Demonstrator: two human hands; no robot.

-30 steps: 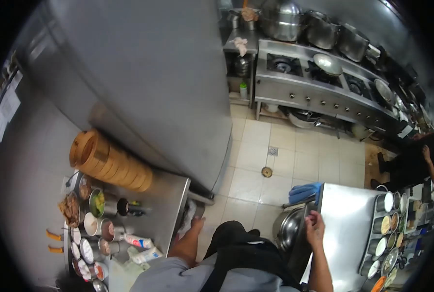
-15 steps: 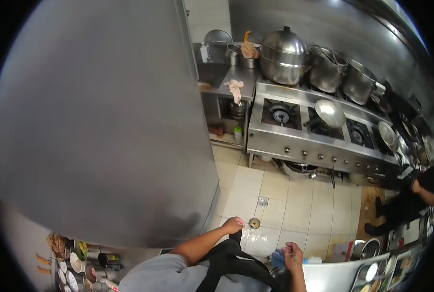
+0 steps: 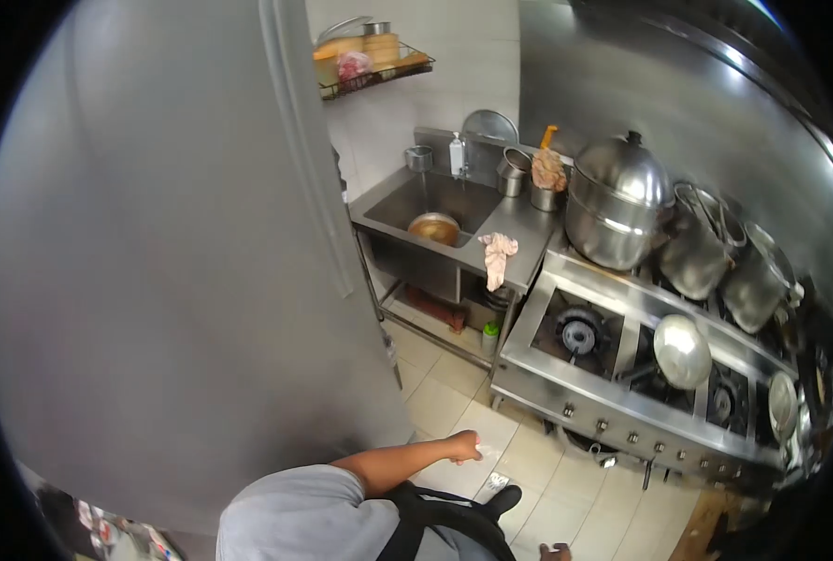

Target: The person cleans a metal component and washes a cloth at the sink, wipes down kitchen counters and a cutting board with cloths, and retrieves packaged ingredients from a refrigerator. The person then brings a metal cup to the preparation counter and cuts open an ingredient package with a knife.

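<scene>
My left hand (image 3: 466, 447) is stretched forward over the tiled floor with its fingers closed. Something pale and see-through shows faintly at the fingertips, too blurred to name. Only the fingers of my right hand (image 3: 555, 553) show at the bottom edge; the rest is cut off, and whether they hold anything is hidden. Ahead, a steel sink (image 3: 393, 213) has a round pan (image 3: 433, 228) with brownish contents in it. A pinkish cloth (image 3: 498, 258) hangs over the counter edge beside it.
A tall grey steel cabinet (image 3: 173, 262) fills the left. To the right is a gas range (image 3: 552, 374) with a large lidded steamer pot (image 3: 616, 210), other pots and a wok (image 3: 682, 352). A wall shelf (image 3: 379, 79) hangs above the sink.
The view has swung left and forward, bringing the sink and wall shelf into sight. My right hand has dropped to the bottom edge. The small round cup-like thing by my left hand no longer shows.
</scene>
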